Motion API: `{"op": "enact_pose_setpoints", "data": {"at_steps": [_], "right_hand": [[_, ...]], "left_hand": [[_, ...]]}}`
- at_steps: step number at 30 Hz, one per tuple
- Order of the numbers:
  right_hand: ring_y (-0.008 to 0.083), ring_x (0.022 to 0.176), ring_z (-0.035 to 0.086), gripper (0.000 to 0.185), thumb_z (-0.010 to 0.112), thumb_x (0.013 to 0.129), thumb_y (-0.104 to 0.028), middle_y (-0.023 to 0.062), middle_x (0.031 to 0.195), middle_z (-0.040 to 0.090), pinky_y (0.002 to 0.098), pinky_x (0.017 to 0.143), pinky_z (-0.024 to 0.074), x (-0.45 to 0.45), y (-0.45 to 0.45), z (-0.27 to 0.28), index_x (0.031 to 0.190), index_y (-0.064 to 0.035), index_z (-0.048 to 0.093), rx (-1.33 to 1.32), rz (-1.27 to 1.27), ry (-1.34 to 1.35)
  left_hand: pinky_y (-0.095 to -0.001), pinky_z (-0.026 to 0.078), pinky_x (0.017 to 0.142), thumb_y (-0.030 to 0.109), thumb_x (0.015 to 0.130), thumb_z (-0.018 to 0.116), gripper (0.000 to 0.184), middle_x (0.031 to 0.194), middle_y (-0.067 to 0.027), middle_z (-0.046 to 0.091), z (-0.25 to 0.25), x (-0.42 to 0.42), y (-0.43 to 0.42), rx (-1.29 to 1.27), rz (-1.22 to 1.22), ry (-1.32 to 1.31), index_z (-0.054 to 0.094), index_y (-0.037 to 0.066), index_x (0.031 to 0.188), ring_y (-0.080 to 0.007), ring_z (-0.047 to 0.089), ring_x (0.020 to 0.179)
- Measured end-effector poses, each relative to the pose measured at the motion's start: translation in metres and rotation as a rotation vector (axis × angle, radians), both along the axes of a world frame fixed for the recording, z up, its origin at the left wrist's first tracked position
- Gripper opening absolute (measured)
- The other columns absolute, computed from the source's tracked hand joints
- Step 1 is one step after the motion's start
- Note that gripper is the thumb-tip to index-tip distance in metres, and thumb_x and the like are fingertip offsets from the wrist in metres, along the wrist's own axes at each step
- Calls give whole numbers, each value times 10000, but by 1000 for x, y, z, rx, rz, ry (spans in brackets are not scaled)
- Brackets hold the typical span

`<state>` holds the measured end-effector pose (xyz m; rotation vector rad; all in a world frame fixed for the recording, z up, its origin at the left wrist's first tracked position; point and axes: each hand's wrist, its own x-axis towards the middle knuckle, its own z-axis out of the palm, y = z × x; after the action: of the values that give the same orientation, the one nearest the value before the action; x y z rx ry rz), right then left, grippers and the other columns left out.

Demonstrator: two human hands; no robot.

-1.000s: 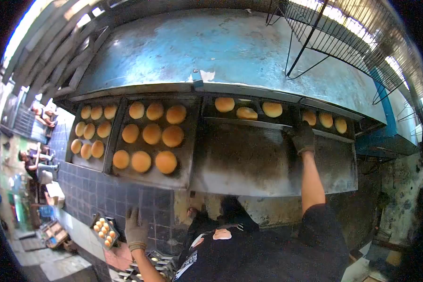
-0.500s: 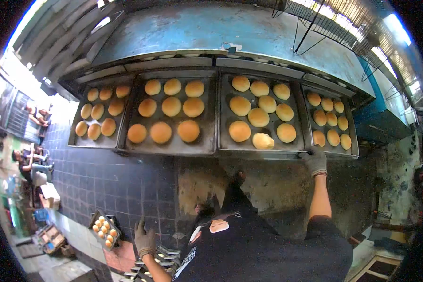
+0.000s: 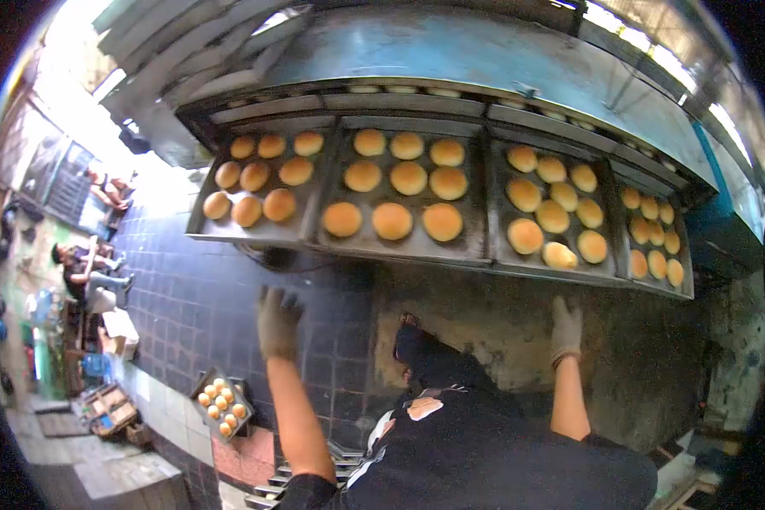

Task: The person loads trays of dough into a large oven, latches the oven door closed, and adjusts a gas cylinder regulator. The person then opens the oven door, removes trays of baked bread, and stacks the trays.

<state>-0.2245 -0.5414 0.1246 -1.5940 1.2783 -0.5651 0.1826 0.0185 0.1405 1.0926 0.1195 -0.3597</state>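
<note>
Several dark metal trays of round golden buns jut in a row from the long oven. Below the leftmost tray (image 3: pixel 255 237) and the second tray (image 3: pixel 385 201), my left hand (image 3: pixel 279 327) reaches forward in a grey work glove, its fingers stretched out and holding nothing. My right hand (image 3: pixel 567 331), gloved too, is just below the third tray (image 3: pixel 500 223), apart from its edge, with fingers extended and nothing in them. One bun (image 3: pixel 559 255) at that tray's front has a pale, torn-looking top. The far right tray (image 3: pixel 643 279) holds smaller-looking buns.
The oven's blue top (image 3: pixel 433 51) spans the back. A tray of buns (image 3: pixel 245 406) stands low on the left, near a rack (image 3: pixel 268 491) beside me. Dark tiles (image 3: pixel 191 314) cover the floor. Two people (image 3: pixel 93 263) are at the far left.
My right hand has let go of the tray edge on the right and drawn back. My left hand has risen from low beside the rack toward the left trays. The view has shifted.
</note>
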Motion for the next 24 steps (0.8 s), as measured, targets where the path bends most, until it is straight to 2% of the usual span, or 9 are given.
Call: {"op": "enact_pose_setpoints", "data": {"at_steps": [2, 4, 5, 7, 9, 15, 18, 21, 24], "right_hand": [[456, 1517, 610, 654, 742, 1133, -399, 209, 1658, 658, 533, 1324, 457, 39, 56, -52, 1657, -34, 599, 201, 171, -83], [452, 1497, 623, 614, 709, 1156, -421, 193, 1643, 672, 555, 1322, 459, 105, 106, -53, 1638, -49, 622, 371, 209, -206], [450, 1484, 631, 614, 685, 1165, -457, 183, 1636, 677, 588, 1319, 454, 147, 138, -18, 1632, -62, 632, 786, 138, -487], [448, 1470, 638, 617, 661, 1173, -493, 173, 1628, 683, 621, 1315, 450, 221, 172, 16, 1627, -75, 642, 1207, 59, -786], [445, 1473, 625, 621, 650, 1175, -507, 174, 1625, 678, 665, 1308, 436, 276, 186, 33, 1630, -85, 639, 1499, 97, -911], [427, 1662, 363, 870, 720, 1049, -406, 224, 1883, 312, 613, 1352, 296, 361, 203, -40, 1790, -78, 401, 1071, -251, -730], [431, 1369, 635, 533, 621, 1067, -331, 226, 1496, 681, 591, 1235, 525, 348, 204, -29, 1506, -31, 664, 895, -360, -351], [377, 1565, 494, 692, 714, 1057, -344, 244, 1701, 522, 600, 1278, 436, 329, 228, -21, 1637, -14, 531, 984, -291, -544], [366, 1446, 613, 552, 742, 1043, -302, 261, 1503, 663, 602, 1191, 545, 303, 281, 73, 1479, 13, 622, 1165, -259, -895]], "left_hand": [[-594, 466, 1279, 391, 1146, 656, 619, 1761, -121, 533, -11, 65, -18, -134, 38, 185, 497, 151, 1694, -400, 595, 1512], [-543, 525, 1133, 456, 1176, 611, 439, 1420, -84, 679, -29, 114, -36, -50, -137, -107, 619, 207, 1538, -313, 647, 1286], [-526, 544, 1085, 478, 1186, 596, 397, 1306, -71, 727, -30, 133, -45, -22, -191, -210, 660, 226, 1486, -284, 665, 1211], [-616, 410, 1342, 461, 1179, 595, 617, 1679, -162, 642, -6, 158, -65, -460, -94, 357, 549, 54, 1641, -429, 572, 1536], [-615, 439, 1324, 416, 1177, 595, 588, 1667, -169, 648, 31, 162, -89, -400, -18, 433, 553, 54, 1639, -424, 593, 1516], [-508, 549, 1106, 211, 1011, 749, 485, 1334, -162, 753, -31, 213, -98, -56, 296, 442, 710, -69, 1405, -346, 717, 1182], [-574, 590, 897, 134, 1018, 654, 299, 1208, -196, 720, -42, 214, -82, 153, 229, 449, 680, -40, 1260, -361, 732, 1057], [-509, 570, 933, 98, 962, 679, 291, 1129, -154, 715, 0, 187, -63, 264, 275, 494, 708, -86, 1186, -311, 699, 997], [-523, 621, 867, 71, 952, 661, 275, 1111, -166, 724, -10, 168, -24, -98, 302, 516, 693, -84, 1176, -335, 752, 957]]}}
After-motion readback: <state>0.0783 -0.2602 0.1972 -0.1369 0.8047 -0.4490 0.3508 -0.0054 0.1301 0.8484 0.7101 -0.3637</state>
